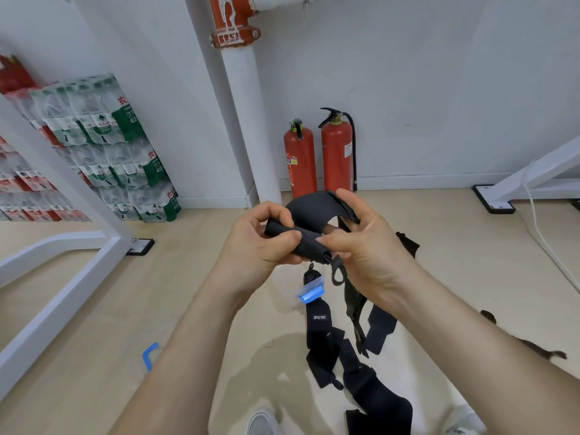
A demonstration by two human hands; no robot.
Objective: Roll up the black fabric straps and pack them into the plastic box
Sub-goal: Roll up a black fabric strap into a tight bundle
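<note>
Both hands meet at mid-height over the floor: the left hand [257, 246] curls its thumb and fingers round the left end of a strap [309, 246] wound into a tight black roll, and the right hand [370, 246] pinches the roll's right end between thumb and forefinger. The roll lies nearly level, tilted down to the right. Its unrolled tail [314, 208] arches up behind the roll, and the right hand's other fingers rest against its far edge. A small cord loop [339, 273] hangs from the roll's right end. Below the hands, more loose straps [323, 334] lie tangled on the pale wood floor [94, 309], running toward the near edge; one bears white lettering. Among them sits a clear plastic piece with a blue clasp [310, 295]; whether this belongs to the box cannot be told. A blue bracket [150, 356] lies well apart to the left. A grey shoe [262, 422] shows at the near edge. Against the far wall stand two red extinguishers [317, 158], just right of a white pipe [248, 120]. Stacked packs of bottled water [103, 146] fill the far left behind a white frame [62, 215], and a white cable [543, 233] trails along the floor at right.
</note>
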